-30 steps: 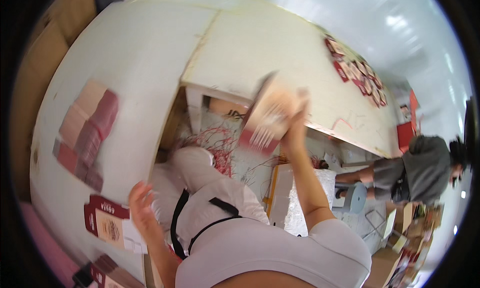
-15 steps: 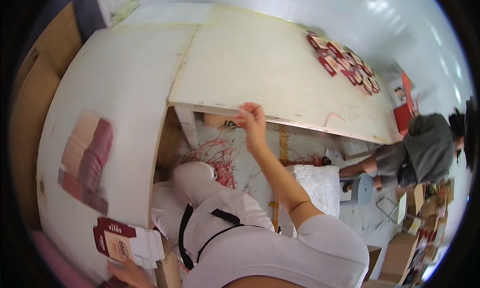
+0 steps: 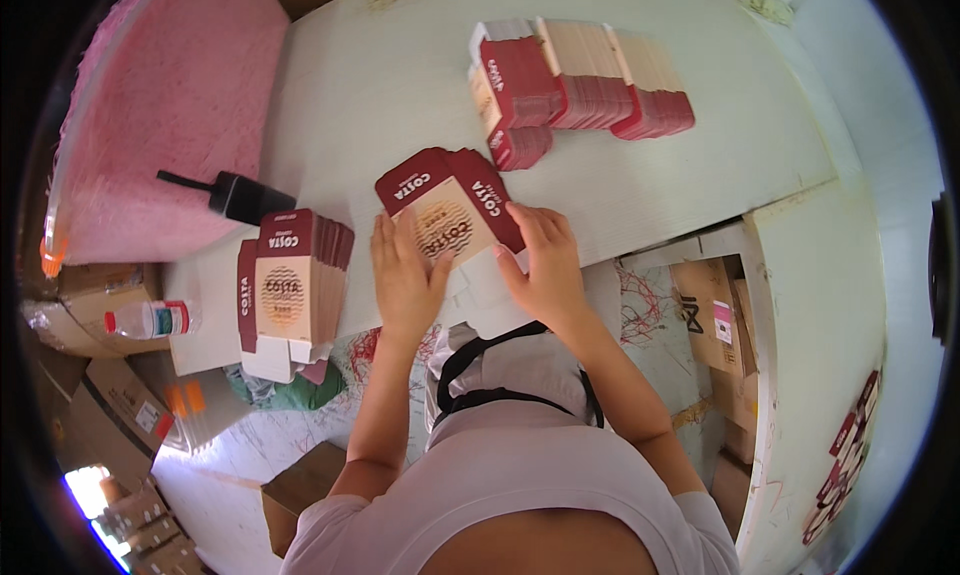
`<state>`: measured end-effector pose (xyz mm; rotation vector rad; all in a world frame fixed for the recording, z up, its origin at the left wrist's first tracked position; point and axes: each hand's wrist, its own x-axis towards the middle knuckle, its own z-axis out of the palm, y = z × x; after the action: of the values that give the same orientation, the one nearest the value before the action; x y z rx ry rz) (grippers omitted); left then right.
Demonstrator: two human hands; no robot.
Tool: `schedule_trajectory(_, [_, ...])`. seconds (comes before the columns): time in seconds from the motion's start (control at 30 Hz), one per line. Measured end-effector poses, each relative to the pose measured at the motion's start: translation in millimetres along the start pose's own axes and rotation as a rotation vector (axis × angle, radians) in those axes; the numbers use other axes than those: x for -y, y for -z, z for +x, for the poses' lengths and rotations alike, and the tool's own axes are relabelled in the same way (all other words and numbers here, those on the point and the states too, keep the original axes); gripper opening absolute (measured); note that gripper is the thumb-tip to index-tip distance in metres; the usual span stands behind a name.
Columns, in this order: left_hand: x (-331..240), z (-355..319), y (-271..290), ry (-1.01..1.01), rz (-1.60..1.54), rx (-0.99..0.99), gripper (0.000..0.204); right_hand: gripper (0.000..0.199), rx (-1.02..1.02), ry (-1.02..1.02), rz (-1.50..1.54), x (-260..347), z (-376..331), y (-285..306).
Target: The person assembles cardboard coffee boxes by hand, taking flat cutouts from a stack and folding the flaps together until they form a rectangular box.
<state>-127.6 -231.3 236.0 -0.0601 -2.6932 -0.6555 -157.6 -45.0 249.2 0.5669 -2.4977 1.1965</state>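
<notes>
A white worktable (image 3: 620, 175) carried a stack of flat red cartons (image 3: 290, 285) at left. The left hand (image 3: 405, 275) and right hand (image 3: 545, 265) lay open, pressing a flat carton blank (image 3: 447, 212) at its near edge.

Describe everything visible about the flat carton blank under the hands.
The carton blank is an unfolded piece of thin card, dark red panels flanking a tan middle panel printed with a round dark emblem, with pale unprinted flaps toward the person. It lies flat and slightly skewed on the white table, near its front edge. The left hand presses its lower left part; the right hand rests on its right side and flap. Nothing else touches it.
</notes>
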Motion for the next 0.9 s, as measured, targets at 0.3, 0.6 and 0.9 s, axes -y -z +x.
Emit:
schedule_trajectory(0.3, [-31.2, 1.8, 15.3, 0.05, -0.786, -0.342, 0.063, 0.048, -0.124, -0.099, 0.317, 22.1, -11.5, 16.1])
schedule_trajectory(0.6, [-71.3, 5.1, 48.9, 0.139, -1.155, 0.124, 0.033, 0.047, -0.121, -0.219, 0.803, 44.2, -6.0, 68.2])
schedule_trajectory(0.9, [-84.3, 18.5, 35.5, 0.069, -0.93, 0.305, 0.03, 0.018, -0.244, -0.151, 0.613, 28.1, -17.7, 82.1])
